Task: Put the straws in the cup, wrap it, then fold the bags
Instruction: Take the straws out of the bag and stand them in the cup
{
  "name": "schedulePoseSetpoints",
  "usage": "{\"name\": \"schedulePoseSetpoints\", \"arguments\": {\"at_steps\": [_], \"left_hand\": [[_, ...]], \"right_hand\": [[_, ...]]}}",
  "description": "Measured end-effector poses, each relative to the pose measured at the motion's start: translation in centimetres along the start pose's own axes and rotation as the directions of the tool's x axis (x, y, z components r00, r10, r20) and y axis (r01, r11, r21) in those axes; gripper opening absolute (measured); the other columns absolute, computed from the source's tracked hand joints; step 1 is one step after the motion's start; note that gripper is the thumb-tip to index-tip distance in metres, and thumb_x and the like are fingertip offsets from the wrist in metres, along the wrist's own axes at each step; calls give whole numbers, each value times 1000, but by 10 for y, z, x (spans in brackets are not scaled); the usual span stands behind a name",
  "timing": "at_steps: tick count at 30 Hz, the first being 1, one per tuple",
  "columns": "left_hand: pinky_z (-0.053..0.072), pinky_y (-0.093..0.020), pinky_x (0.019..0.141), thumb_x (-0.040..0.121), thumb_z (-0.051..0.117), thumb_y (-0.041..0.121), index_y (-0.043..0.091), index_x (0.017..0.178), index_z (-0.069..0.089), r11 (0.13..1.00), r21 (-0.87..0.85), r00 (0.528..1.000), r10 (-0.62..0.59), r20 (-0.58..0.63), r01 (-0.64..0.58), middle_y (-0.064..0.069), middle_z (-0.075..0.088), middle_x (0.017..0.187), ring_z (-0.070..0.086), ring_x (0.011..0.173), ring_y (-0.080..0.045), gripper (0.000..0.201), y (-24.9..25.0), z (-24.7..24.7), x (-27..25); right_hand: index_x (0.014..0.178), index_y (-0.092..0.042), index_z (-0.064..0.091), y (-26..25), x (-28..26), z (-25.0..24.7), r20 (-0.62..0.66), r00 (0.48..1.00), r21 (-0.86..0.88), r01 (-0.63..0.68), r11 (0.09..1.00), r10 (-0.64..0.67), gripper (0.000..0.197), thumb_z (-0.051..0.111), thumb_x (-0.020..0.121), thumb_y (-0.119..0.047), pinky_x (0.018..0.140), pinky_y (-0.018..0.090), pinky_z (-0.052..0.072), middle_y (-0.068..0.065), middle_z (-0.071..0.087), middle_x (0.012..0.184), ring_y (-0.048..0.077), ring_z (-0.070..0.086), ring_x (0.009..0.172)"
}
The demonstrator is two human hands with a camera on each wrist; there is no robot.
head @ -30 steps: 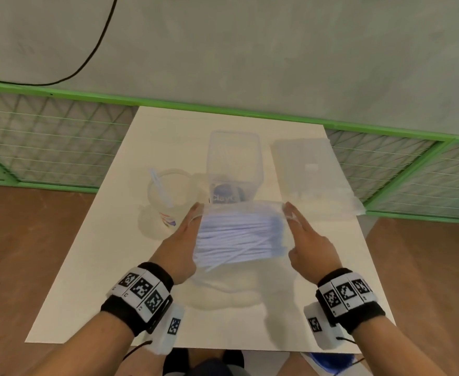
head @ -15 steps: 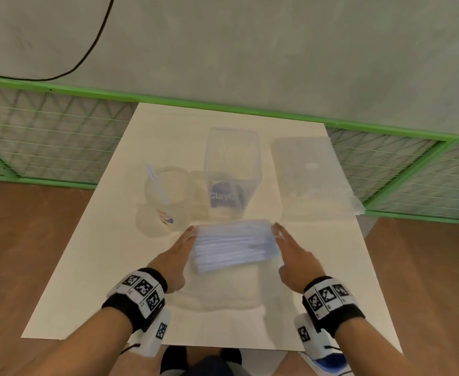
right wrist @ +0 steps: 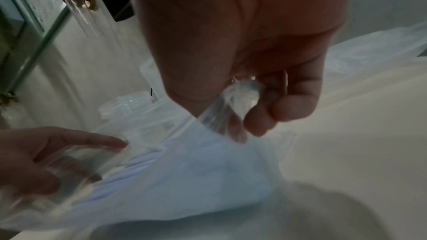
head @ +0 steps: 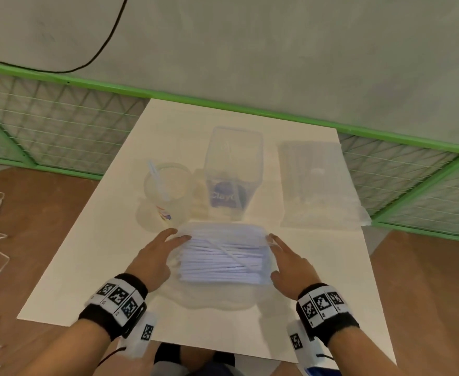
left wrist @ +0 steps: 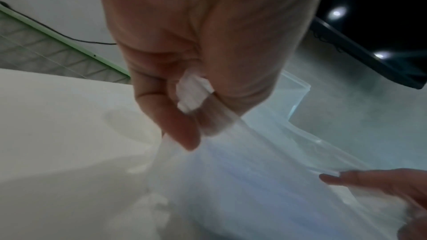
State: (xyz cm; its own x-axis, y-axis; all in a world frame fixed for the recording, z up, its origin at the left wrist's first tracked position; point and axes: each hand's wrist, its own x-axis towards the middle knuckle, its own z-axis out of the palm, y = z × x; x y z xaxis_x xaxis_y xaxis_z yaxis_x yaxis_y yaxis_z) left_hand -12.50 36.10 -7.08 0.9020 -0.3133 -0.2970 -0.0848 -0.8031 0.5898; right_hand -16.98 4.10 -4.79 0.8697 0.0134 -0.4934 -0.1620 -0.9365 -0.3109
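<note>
Gripping opposite ends of the straw bag (head: 223,256), my left hand (head: 155,256) and right hand (head: 291,263) hold it between them, low over the desk (head: 87,267). The bag is clear, thin plastic, packed with white straws lying lengthwise from hand to hand; one straw crosses the bundle at a slant. Beyond my left fingertips stands the cup (head: 167,191), transparent, printed with a small coloured mark, one straw leaning inside it. Beyond the bag sits a clear tub (head: 233,169) with a blue label, and further off, past my right hand, flat clear bags (head: 320,185).

The head view shows only extended index fingers along the bag ends. The left wrist view shows what it cannot: thumb and curled fingers pinching a gathered fold of plastic (left wrist: 194,96). The right wrist view shows likewise, the bunched corner (right wrist: 242,94) pinched between thumb and fingers. Both wrist views are blurred, so individual straws are indistinct there.
</note>
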Motion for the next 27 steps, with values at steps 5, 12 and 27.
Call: {"name": "schedulePoseSetpoints", "arguments": {"at_steps": [5, 12, 27], "left_hand": [[41, -34, 106, 65, 44, -21, 35, 145, 34, 993, -93, 979, 55, -196, -74, 20, 28, 150, 40, 131, -8, 99, 13, -16, -10], [42, -32, 104, 65, 43, -18, 38, 150, 11, 997, -55, 998, 57, -40, -60, 23, 5, 157, 30, 142, -12, 107, 10, -14, -13], [42, -21, 100, 69, 44, -16, 40, 151, 7, 985, -144, 995, 95, 21, -91, 29, -2, 157, 34, 137, -6, 106, 3, -29, -25]], "right_hand": [[152, -36, 18, -5, -4, -13, -155, 985, 0, 72, 997, -71, 76, 49, 86, -14, 73, 27, 41, -30, -1, 158, 21, 64, 94], [134, -36, 51, -20, -11, 1, -261, 960, -215, 44, 976, -101, 58, 67, 80, -22, 91, 46, 46, -10, 12, 162, 33, 51, 120], [103, -18, 65, -159, 12, 81, -219, 886, -433, 287, 854, -408, 61, 85, 46, -26, 63, 32, 49, -3, 63, 87, 20, 60, 75]]}}
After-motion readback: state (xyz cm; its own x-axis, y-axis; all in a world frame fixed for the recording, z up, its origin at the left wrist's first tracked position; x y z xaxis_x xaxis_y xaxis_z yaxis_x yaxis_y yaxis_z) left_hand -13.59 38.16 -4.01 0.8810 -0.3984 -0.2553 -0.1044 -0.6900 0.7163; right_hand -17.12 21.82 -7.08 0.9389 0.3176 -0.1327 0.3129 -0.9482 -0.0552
